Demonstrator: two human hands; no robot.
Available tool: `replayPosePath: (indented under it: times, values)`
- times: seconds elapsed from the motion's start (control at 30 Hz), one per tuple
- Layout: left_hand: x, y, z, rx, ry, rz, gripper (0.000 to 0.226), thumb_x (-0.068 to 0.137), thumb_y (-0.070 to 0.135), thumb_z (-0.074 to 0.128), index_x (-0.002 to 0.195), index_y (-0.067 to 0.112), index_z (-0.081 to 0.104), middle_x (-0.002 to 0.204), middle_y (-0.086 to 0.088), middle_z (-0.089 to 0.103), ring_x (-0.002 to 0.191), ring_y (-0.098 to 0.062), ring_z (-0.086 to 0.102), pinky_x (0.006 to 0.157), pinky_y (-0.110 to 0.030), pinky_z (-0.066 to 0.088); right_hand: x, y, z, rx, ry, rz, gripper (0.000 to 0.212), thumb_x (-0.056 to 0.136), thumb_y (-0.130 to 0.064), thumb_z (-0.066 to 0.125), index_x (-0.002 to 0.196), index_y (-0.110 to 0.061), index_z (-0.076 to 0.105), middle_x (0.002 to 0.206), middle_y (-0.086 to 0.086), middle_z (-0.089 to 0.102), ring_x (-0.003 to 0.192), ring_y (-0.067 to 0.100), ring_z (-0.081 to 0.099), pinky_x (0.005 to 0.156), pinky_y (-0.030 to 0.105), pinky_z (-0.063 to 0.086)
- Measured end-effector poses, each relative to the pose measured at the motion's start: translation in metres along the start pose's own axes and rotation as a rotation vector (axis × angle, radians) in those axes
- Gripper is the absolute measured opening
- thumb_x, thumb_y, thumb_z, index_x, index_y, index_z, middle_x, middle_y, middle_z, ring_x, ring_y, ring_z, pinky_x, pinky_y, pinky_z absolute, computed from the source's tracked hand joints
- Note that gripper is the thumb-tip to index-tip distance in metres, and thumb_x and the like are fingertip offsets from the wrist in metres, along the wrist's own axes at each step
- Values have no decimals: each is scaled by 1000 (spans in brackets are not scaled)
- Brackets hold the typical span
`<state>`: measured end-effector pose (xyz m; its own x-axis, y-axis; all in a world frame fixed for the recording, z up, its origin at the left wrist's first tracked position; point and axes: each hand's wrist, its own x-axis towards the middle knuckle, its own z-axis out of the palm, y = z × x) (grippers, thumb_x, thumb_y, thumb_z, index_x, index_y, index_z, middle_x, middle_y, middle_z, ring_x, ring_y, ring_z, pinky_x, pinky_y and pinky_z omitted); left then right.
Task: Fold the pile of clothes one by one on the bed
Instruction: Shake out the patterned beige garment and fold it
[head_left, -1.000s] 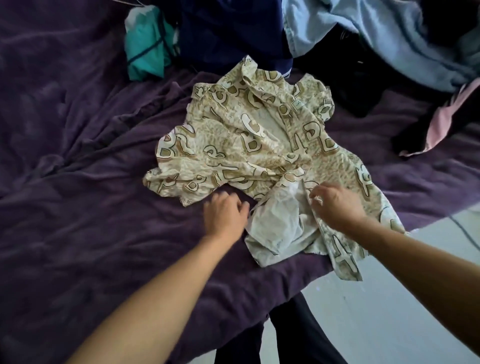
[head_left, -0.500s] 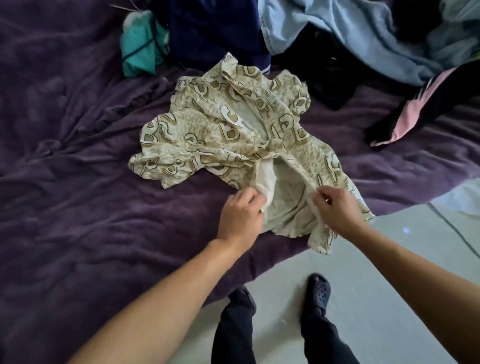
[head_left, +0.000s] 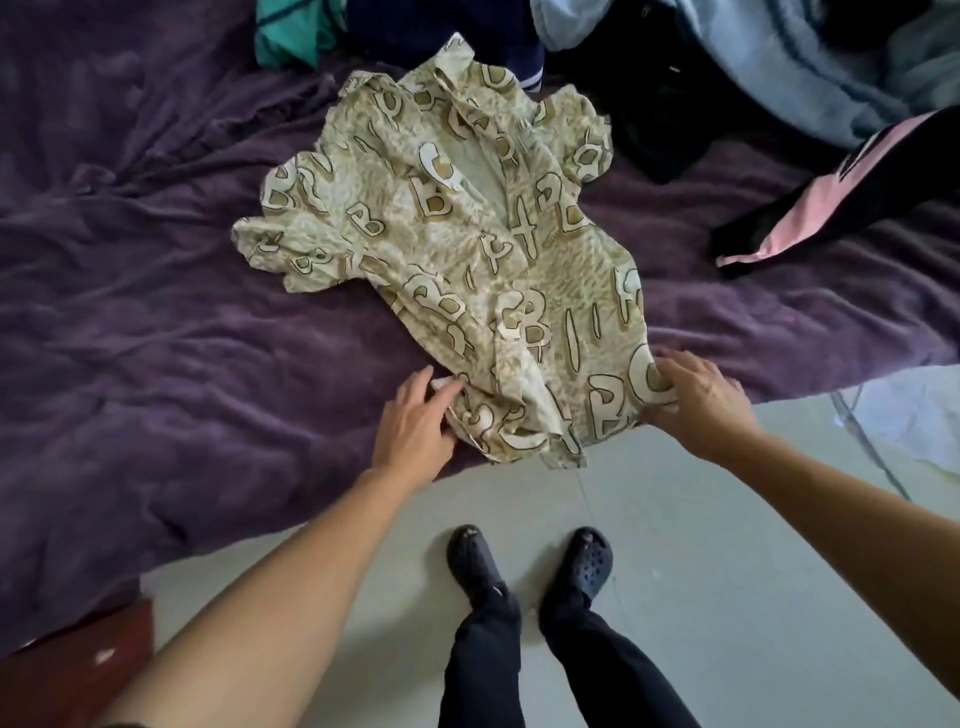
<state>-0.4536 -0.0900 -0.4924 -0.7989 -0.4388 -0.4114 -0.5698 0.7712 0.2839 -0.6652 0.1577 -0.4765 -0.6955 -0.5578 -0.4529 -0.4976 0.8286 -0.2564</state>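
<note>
Cream-and-tan lettered shirt (head_left: 467, 249) is now flat on the bed (head_left: 156, 312), collar away from the person, hem at the near edge and slightly overhanging it. A second ago the front panels gaped and showed the pale inside; now they overlap down the middle, print side up. Both hands have moved from the centre opening out to the hem corners.

Left hand (head_left: 415, 421): fingers nearly straight, tips on the left hem corner. A sliver of pale cloth shows by the thumb, so it could be a pinch or a press; cannot tell. Right hand (head_left: 701, 405): fingers curled over the right hem corner, gripping it.

Read: spread-and-smooth step is about done, no fold made yet. Left sleeve is bunched and needs flattening first.

Bed cover is purple, plush and heavily wrinkled. The unfolded pile sits along the far side: teal item (head_left: 291, 31), navy piece (head_left: 441, 31), black garment (head_left: 649, 104), light blue garment (head_left: 779, 62), black-and-pink garment (head_left: 810, 208). Most of the task remains.

Floor (head_left: 675, 519) is pale and smooth. The person stands on it in black clogs (head_left: 472, 561), with a thin cable (head_left: 872, 452) to the right.
</note>
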Motion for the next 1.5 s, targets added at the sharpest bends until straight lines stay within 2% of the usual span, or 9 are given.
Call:
replayPosePath:
  times: [0.1, 0.23, 0.53, 0.83, 0.93, 1.07, 1.23, 1.33, 1.5]
  values:
    - [11, 20, -2, -247, 258, 24, 6, 74, 2, 68, 78, 6, 68, 113, -12, 65, 107, -32, 58, 86, -40, 47, 4, -16, 4, 362, 289, -9, 23, 88, -33, 64, 98, -13, 70, 97, 5, 70, 86, 26, 63, 73, 38, 51]
    - [-5, 37, -32, -457, 576, -278, 28, 75, 3, 55, 59, 14, 34, 53, -18, 48, 54, -37, 34, 52, -38, 26, 14, -40, -19, 664, 419, 165, 29, 95, -29, 52, 86, -2, 62, 74, 5, 58, 73, 22, 51, 70, 40, 46]
    - [-91, 10, -27, 248, 49, -486, 38, 93, 15, 46, 130, 11, 43, 105, -19, 66, 98, -39, 62, 77, -43, 47, -20, -9, -32, -46, -42, 193, 28, 92, -37, 51, 105, -14, 59, 100, 15, 65, 92, 37, 60, 70, 36, 45]
    - [-109, 15, 20, 154, 272, 171, 25, 80, 37, 63, 83, 11, 59, 88, -4, 55, 78, -23, 56, 55, -31, 43, -39, -10, -1, -169, 305, -180, 39, 79, -24, 68, 115, -14, 59, 106, 11, 59, 96, 34, 53, 72, 42, 46]
    - [-71, 10, -2, -208, 623, -298, 43, 82, 49, 55, 96, 9, 58, 104, -11, 57, 97, -28, 52, 80, -39, 42, -23, -43, 2, 0, 305, -354, 25, 84, -28, 68, 104, -13, 64, 96, 8, 62, 89, 33, 59, 60, 37, 48]
    - [-22, -14, -13, -781, 227, -959, 81, 72, 43, 77, 137, 11, 42, 134, -14, 53, 117, -32, 55, 98, -40, 46, 6, -79, 25, 138, -141, -41, 54, 90, -54, 53, 128, -16, 47, 106, 9, 61, 94, 28, 60, 79, 39, 50]
    - [-32, 35, -12, -59, 511, -146, 19, 68, 1, 73, 85, 7, 71, 85, -10, 65, 80, -34, 60, 66, -37, 49, -3, -76, 34, 291, -93, -68, 41, 89, -26, 59, 128, -17, 53, 107, 8, 66, 97, 28, 60, 80, 35, 48]
    - [-54, 59, 10, 288, 187, 495, 20, 58, -1, 74, 76, 8, 70, 89, -5, 60, 82, -25, 55, 66, -35, 49, -3, -54, 23, 381, -76, 41, 40, 89, -20, 58, 128, -17, 55, 102, 7, 69, 92, 27, 62, 80, 36, 51]
    - [-50, 65, 16, 20, 126, 369, 6, 84, 11, 58, 88, 8, 62, 78, -5, 60, 66, -26, 59, 54, -32, 49, 19, -39, -4, 289, 18, 73, 23, 89, -20, 54, 107, -17, 66, 99, 10, 71, 92, 33, 62, 79, 38, 51]
